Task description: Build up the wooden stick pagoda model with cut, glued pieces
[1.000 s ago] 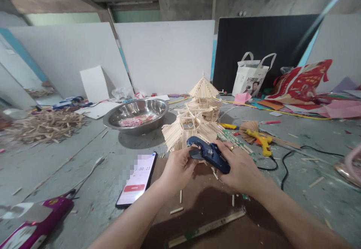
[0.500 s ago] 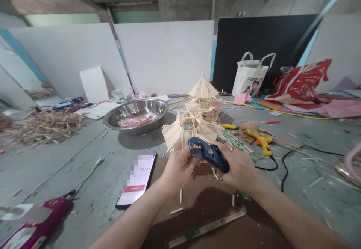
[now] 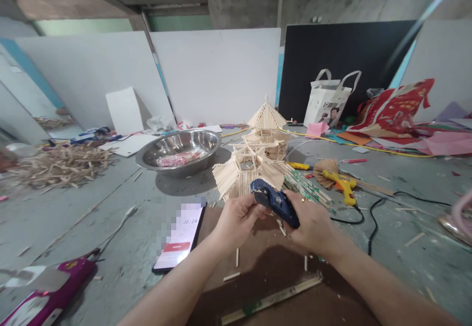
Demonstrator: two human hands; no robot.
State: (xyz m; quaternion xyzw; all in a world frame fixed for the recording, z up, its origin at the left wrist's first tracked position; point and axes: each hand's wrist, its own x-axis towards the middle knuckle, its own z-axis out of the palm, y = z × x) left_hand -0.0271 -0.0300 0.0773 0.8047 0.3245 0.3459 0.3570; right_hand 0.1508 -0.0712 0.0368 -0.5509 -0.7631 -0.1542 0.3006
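Note:
My right hand (image 3: 311,220) is wrapped around a dark blue hand cutter (image 3: 276,202), whose head points left. Close to the cutter's head, my left hand (image 3: 238,218) has its fingers pinched together; whatever they hold is hidden behind the fingers and the tool. Just beyond both hands stands a wooden-stick pavilion model (image 3: 239,176) with sloping roof panels and an open frame on top. Short cut stick pieces (image 3: 231,277) lie on the brown board (image 3: 265,252) under my hands. Nearer to me is a flat wrapped chopstick packet (image 3: 273,299).
Left of the board lies a phone (image 3: 180,237) showing a timer. Beyond it are a steel basin (image 3: 147,161) and a stick pile (image 3: 70,163). A taller stick tower (image 3: 266,117) stands behind. Right are a yellow glue gun (image 3: 342,186) and wrapped chopsticks (image 3: 308,186). A purple tool (image 3: 55,291) lies front left.
The cutter has turned slightly and moved a little right, and the gap between its jaws looks smaller. My left hand has shifted slightly right with it.

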